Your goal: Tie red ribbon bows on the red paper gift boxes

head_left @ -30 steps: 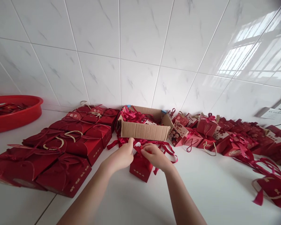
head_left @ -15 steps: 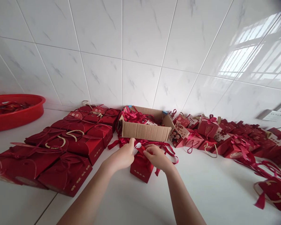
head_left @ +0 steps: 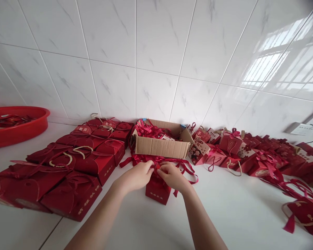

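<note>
A small red gift box stands on the white tiled surface in front of me. My left hand and my right hand meet over its top, fingers pinched on the red ribbon there. The box top is hidden under my fingers. Just behind it sits an open cardboard box full of red ribbons.
Rows of larger red gift boxes with rope handles lie at the left. Many small red boxes crowd the right along the tiled wall. A red basin stands far left. A white socket with a cable is at the right.
My hands have drawn closer together and lower over the box top. The white patch seen between them earlier is now covered.
</note>
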### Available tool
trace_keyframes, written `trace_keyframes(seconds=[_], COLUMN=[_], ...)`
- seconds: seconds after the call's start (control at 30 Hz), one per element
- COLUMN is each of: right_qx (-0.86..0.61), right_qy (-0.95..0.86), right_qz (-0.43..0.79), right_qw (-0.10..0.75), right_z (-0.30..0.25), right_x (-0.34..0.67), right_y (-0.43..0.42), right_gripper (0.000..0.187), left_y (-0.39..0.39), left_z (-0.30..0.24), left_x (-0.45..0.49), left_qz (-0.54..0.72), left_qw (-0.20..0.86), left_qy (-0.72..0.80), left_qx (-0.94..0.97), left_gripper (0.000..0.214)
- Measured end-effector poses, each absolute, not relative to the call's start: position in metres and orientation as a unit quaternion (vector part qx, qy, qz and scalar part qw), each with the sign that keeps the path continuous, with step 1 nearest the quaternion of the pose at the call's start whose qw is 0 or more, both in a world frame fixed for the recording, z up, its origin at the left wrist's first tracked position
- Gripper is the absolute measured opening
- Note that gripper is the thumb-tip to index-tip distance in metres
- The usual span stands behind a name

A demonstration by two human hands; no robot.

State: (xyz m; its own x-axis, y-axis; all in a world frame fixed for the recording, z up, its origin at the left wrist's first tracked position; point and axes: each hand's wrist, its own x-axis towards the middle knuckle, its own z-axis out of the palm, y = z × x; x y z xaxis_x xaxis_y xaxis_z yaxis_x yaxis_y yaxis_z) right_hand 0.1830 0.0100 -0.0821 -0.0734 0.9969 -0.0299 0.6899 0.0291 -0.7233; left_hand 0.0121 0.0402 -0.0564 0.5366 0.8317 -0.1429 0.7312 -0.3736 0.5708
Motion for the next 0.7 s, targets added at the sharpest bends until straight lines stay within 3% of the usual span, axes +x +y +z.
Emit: trace_keyframes(seconds=[0.27, 0.43, 0.7], right_qx=[-0.614, -0.645, -0.658], right_qy=[-0.688, -0.658, -0.678], right_qz=[0.280, 0.250, 0.308], right_qw=[0.267, 0.298, 0.116], right_z=[-0.079, -0.071, -0.063], right_x=[0.187, 0.215, 0.238], right_y=[0.007, -0.003, -0.013], right_gripper=[0.031, 0.020, 0.018], left_y=[0.045, 0.050, 0.042], left_z=[-0.056, -0.038, -0.010], left_x=[0.014, 0.002, -0.030], left_qz=[0.177, 0.366, 0.594], left_qw=[0.303, 0.464, 0.486], left_qy=[0.476, 0.404, 0.338], left_qx=[0.806, 0.699, 0.544], left_gripper=[0.018, 0.022, 0.015])
